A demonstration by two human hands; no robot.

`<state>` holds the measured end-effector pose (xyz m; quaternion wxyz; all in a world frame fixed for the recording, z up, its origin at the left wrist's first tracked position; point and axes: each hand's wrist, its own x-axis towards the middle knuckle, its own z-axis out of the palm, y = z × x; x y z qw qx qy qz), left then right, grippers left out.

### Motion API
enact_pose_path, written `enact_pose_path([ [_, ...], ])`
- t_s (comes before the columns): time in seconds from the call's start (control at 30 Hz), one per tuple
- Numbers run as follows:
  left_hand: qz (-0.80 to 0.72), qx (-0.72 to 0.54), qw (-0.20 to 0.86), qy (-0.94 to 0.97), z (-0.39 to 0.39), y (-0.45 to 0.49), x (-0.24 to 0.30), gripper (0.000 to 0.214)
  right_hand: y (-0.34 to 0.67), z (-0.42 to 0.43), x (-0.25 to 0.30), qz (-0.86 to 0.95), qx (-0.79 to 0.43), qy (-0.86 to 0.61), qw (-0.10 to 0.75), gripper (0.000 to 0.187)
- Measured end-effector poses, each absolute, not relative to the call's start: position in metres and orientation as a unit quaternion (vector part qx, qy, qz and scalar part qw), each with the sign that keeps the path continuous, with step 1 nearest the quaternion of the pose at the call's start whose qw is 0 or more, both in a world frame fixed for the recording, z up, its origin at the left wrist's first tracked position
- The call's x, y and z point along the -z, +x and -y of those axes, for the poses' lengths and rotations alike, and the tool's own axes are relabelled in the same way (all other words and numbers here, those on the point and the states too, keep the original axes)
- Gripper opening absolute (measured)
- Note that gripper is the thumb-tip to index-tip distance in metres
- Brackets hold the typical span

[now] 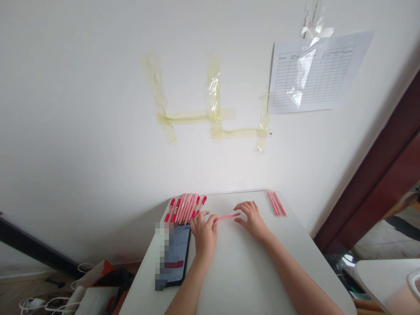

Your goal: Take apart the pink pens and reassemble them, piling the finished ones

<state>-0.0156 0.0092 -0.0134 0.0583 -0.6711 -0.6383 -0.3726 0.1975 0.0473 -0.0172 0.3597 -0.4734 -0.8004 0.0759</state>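
My left hand (205, 229) pinches one end of a slim pink pen (228, 216) above the middle of the white table. At the pen's other end my right hand (252, 221) has its thumb and fingers spread around the tip, apparently without gripping it. Just beyond my left hand lies a row of several pink and red pens (185, 208) side by side. A few loose pink pens (277, 204) rest at the far right corner. A phone (179, 253) with a lit screen lies left of my left forearm, partly blurred out.
The white table (236, 271) stands against a wall with yellowed tape strips (190, 118) and a taped paper form (315, 74). Cables (49, 304) and boxes sit on the floor at left. A dark red wooden frame (370, 183) and another white surface (380, 275) are at right.
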Motion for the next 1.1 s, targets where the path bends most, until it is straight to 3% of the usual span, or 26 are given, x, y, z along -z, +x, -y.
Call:
enact_pose_path([
  [0.23, 0.641, 0.383, 0.032, -0.665, -0.0101, -0.0155, 0.0153, 0.015, 0.1971, -0.0484, 0.0196, 0.798, -0.068, -0.480, 0.358, 0.016],
  [1.1, 0.635, 0.389, 0.049, -0.666, -0.0102, -0.0153, 0.0144, 0.015, 0.1958, -0.0477, 0.0205, 0.797, -0.066, -0.491, 0.346, 0.024],
])
